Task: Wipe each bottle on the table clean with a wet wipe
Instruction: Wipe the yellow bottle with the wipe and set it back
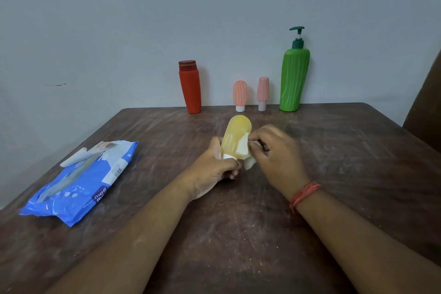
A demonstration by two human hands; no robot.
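My left hand (212,169) grips a small yellow bottle (235,136) by its white cap end, holding it tilted above the middle of the table. My right hand (274,153) presses a white wet wipe (244,150) against the bottle's right side near the cap. Along the far edge stand a red bottle (190,87), an orange tube bottle (239,95), a pink tube bottle (263,93) and a tall green pump bottle (294,79), all upright against the wall.
A blue wet-wipe pack (78,181) lies at the left of the dark wooden table (334,174), with its flap lifted. A grey wall rises behind the bottles. A dark brown chair back (427,107) stands at the right edge.
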